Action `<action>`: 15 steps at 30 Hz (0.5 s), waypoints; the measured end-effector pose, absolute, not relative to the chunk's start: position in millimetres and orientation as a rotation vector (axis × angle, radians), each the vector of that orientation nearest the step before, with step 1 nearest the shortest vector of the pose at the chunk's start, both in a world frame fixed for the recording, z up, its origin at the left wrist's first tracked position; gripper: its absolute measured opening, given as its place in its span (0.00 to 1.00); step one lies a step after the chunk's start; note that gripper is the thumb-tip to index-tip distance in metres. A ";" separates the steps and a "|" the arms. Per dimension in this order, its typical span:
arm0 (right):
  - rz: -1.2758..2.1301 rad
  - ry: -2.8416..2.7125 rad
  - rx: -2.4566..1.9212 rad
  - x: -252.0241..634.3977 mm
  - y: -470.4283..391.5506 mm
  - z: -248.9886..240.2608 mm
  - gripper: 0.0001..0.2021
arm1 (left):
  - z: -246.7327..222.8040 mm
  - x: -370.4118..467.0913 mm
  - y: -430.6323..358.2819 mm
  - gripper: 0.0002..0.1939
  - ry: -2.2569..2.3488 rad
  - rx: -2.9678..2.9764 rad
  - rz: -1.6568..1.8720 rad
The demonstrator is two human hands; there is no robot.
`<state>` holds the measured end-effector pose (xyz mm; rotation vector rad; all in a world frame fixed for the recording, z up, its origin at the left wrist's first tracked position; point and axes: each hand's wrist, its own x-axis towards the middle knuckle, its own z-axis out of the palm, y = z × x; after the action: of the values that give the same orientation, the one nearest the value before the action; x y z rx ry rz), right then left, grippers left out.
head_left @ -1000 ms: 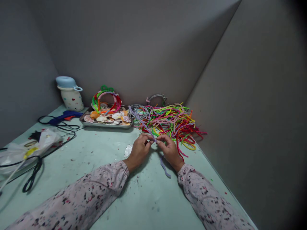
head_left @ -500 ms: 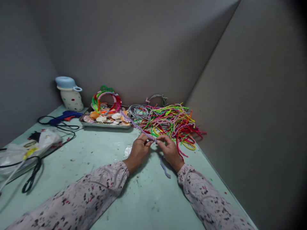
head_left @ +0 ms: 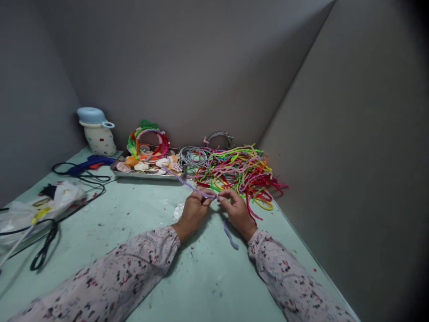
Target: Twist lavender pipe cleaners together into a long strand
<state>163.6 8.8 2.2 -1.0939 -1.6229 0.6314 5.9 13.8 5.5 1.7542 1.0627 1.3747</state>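
A fuzzy purple pipe cleaner [head_left: 188, 184] is pinched between my two hands above the table. My left hand [head_left: 195, 208] grips it with thumb and forefinger, and its long free end reaches up and left toward the shell tray. Close beside, my right hand [head_left: 237, 212] pinches the same pipe cleaner, fingertips almost touching those of the left. Another piece of purple pipe cleaner [head_left: 230, 235] shows below the right hand; whether it joins the held one is hidden. Just beyond my hands lies a tangled pile of colourful pipe cleaners [head_left: 241, 167].
A metal tray [head_left: 147, 176] holds shells, with colourful pipe-cleaner rings [head_left: 149, 138] on top. Grey wire coils [head_left: 194, 156] lie beside it. To the left are a lidded bottle [head_left: 99, 136], a blue glue gun [head_left: 90, 164], black cables [head_left: 53, 241] and a plastic bag [head_left: 67, 194]. Walls border the table.
The free end of the purple pipe cleaner has swung down and to the left and now bends more. Both hands stay in almost the same place.
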 end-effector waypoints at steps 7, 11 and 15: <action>0.623 -1.629 -1.091 163.7 8.6 2.8 0.05 | 11.5 4.4 11.3 0.05 1.080 1.818 1.373; 0.624 -1.627 -1.097 163.5 8.4 2.7 0.04 | 12.2 3.4 10.7 0.06 1.077 1.831 1.375; 0.623 -1.629 -1.094 163.4 8.6 2.4 0.04 | 7.7 2.1 11.2 0.06 1.048 1.907 1.380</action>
<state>163.4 8.6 2.4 -1.0938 -1.6292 0.6230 2.1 11.2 7.7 1.9073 1.0478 1.3803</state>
